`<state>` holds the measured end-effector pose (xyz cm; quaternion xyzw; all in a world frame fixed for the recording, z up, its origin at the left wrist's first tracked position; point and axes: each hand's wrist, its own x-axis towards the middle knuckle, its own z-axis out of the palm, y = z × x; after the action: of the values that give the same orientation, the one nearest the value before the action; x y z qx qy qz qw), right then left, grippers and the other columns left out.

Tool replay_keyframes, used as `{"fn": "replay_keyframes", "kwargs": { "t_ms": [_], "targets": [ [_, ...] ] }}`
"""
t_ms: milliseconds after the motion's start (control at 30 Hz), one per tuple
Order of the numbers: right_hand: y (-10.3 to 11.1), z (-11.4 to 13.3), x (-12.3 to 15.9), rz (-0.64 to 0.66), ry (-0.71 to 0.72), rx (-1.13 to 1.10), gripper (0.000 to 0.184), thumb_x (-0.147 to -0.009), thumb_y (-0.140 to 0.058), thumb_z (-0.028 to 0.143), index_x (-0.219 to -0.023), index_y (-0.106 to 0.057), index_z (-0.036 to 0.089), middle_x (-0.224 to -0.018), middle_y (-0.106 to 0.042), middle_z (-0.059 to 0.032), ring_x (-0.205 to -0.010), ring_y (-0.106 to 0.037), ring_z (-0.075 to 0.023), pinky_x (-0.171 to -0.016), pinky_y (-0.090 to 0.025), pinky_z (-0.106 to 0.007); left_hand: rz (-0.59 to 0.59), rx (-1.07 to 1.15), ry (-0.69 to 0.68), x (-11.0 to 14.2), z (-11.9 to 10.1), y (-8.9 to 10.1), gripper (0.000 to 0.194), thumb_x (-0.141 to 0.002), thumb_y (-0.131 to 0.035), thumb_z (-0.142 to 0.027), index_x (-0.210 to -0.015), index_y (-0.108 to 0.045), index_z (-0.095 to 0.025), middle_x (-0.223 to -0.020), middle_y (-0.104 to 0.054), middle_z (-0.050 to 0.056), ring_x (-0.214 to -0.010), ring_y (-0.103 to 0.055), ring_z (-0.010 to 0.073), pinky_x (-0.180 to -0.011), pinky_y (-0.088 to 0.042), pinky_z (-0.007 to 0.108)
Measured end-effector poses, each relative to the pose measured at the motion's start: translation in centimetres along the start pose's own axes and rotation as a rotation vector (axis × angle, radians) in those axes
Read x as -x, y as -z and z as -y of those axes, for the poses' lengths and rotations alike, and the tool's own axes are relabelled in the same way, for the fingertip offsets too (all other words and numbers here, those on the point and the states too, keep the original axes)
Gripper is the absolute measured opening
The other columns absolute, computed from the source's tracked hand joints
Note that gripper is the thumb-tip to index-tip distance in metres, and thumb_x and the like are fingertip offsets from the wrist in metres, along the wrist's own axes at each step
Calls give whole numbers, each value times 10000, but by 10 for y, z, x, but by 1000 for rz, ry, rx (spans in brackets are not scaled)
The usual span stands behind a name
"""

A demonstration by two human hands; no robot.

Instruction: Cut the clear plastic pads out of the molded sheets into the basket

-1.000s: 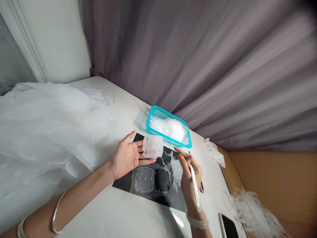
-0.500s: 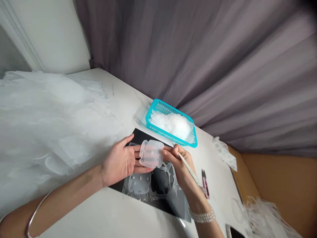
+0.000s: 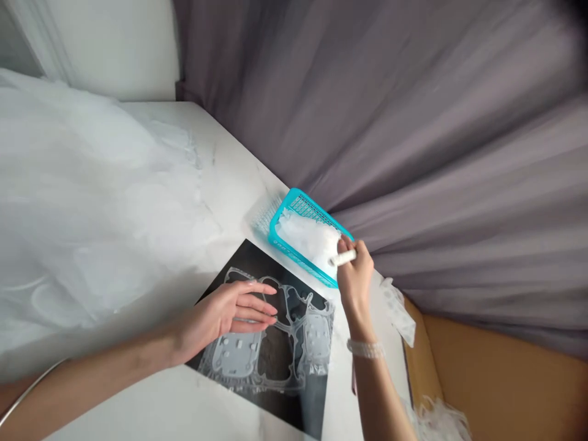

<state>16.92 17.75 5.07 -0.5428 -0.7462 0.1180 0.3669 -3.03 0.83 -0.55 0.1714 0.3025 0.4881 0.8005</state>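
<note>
My left hand (image 3: 232,315) is over a black mat (image 3: 245,251), fingers stretched out with nothing in them. Beneath it lies a clear plastic sheet (image 3: 294,327) with cut-out openings. Two frosted plates remain in the sheet, one (image 3: 236,355) near my left fingers and another (image 3: 318,335) at the right. My right hand (image 3: 356,266) is closed around a slim white pen-shaped tool (image 3: 343,258) at the right end of a turquoise basket (image 3: 301,257). White translucent pieces (image 3: 307,236) are heaped in the basket. Whether my right fingertips also hold a loose plate is hidden.
A large heap of translucent sheets (image 3: 92,196) covers the table's left side. To the right are a crumpled plastic piece (image 3: 399,312), a cardboard box (image 3: 496,361) and stringy plastic scraps (image 3: 441,419). A grey curtain (image 3: 367,122) hangs behind the white table (image 3: 220,159).
The loose frosted plate has left my left hand after my right fingers took its edge. My right hand has moved up and away to the basket. My left hand has turned over above the sheet.
</note>
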Motion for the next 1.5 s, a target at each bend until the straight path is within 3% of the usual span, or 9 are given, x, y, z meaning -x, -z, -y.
{"fn": "replay_keyframes", "kwargs": {
  "t_ms": [167,333,433,600,833,1167,1267,1367,1500],
  "targets": [
    [42,-12,90,1,-182,26,316,-892,-553,486,-723,-448,239,-1121,-731,-158,-1030,-669,-301,-825,-442,-369,-65,-255,-138,-3,8,-2,375,-906,-549,-459,-1027,-722,-149,-998,-746,138,-1025,-690,302,-936,-524,440],
    [62,-54,156,32,-427,293,271,-747,-591,495,-687,-482,255,-915,-757,-150,-741,-664,-315,-682,-432,-384,-188,-1064,-572,-10,11,16,289,-911,-505,-313,-1018,-733,-171,-1007,-714,143,-999,-618,304,-935,-463,465],
    [61,-68,177,11,-492,330,173,-671,-584,403,-715,-512,252,-820,-733,-117,-709,-639,-300,-669,-432,-380,-191,-1443,-743,-17,15,30,313,-912,-432,-204,-1049,-698,-115,-1016,-673,172,-1053,-541,314,-983,-397,503],
    [44,-68,182,-32,-507,322,254,-626,-629,411,-757,-486,247,-704,-668,-45,-695,-614,-267,-646,-427,-349,-173,-1756,-677,-19,23,33,234,-906,-478,-208,-1011,-660,-105,-1005,-638,178,-1032,-509,322,-893,-407,462],
    [58,-79,166,-114,-479,268,241,-615,-638,359,-733,-468,237,-611,-589,12,-581,-548,-194,-564,-391,-300,-124,-1764,-628,-13,24,28,125,-876,-552,-215,-783,-619,-166,-884,-655,130,-987,-532,322,-834,-400,437],
    [101,-110,122,-313,-513,315,231,-760,-599,409,-782,-461,225,-700,-600,-54,-718,-598,-254,-666,-423,-361,-158,-1699,-682,-40,19,-9,159,-886,-490,-156,-896,-648,-134,-1044,-619,176,-1078,-516,362,-926,-395,531],
    [94,-86,134,-303,-458,207,320,-929,-399,532,-919,-471,221,-830,-635,-77,-780,-616,-239,-683,-451,-352,-32,-1605,-751,-22,19,-6,225,-916,-477,-185,-1034,-663,-138,-1161,-616,175,-1189,-498,370,-1014,-364,546],
    [72,-43,156,-78,-387,-291,501,-963,-259,658,-1084,-500,235,-805,-626,-34,-713,-626,-206,-595,-481,-312,230,-1482,-731,4,33,10,244,-940,-498,-253,-1064,-702,-203,-1168,-675,129,-1251,-517,351,-1094,-338,513],
    [32,12,182,188,-273,-422,463,-996,-353,576,-1151,-638,245,-830,-627,-26,-717,-617,-176,-657,-514,-312,224,-1425,-695,23,61,38,353,-941,-544,-287,-1263,-668,-207,-1372,-615,132,-1373,-451,373,-1173,-251,537]
  ]
}}
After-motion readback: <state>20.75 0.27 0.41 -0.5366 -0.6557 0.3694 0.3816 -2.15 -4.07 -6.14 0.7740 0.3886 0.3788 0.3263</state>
